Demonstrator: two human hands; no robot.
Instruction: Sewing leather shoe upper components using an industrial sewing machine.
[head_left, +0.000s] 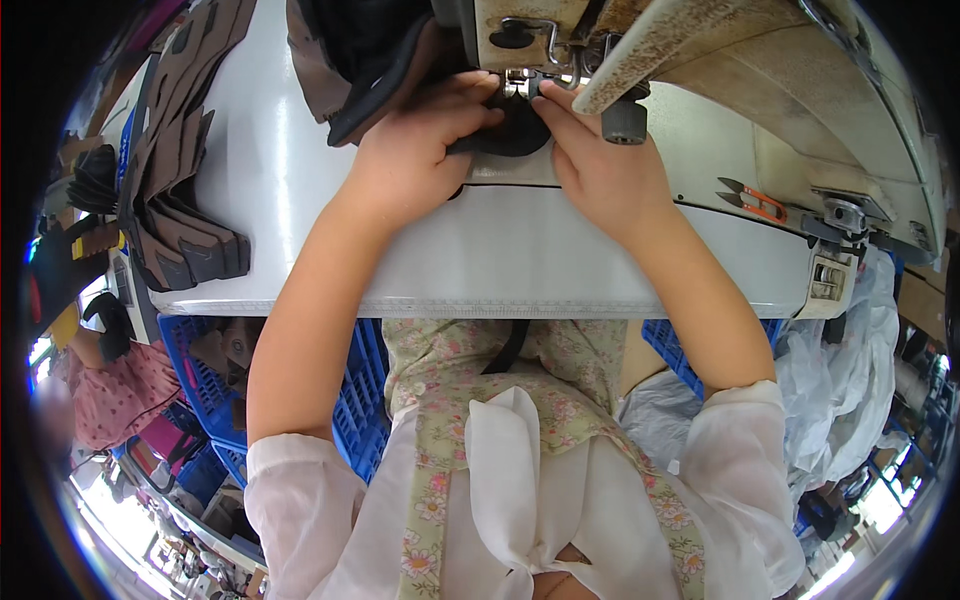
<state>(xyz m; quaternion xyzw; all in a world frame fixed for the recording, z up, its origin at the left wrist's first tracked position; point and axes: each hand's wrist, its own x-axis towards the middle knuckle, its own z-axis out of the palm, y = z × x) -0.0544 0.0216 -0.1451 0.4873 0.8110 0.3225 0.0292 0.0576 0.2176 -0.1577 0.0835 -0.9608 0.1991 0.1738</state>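
A black and brown fabric piece (385, 95) lies bunched under the head of a sewing machine (690, 60), with a black flap (515, 135) of it coming toward me below the presser foot (517, 85). My left hand (415, 150) is closed on the fabric, its thumb and fingertips close to the left side of the foot. On the other side, my right hand (612, 170) pinches the fabric's edge with fingers pressed together beside the foot. Part of the left fingers is hidden behind the fabric.
Stacked brown and dark grey fabric pieces (185, 225) lie on the table's left. Orange-handled thread snips (755, 200) rest on the machine bed at right. Blue crates (355, 400) stand below the front edge (500, 308). Another person's gloved hand (108, 325) shows at far left.
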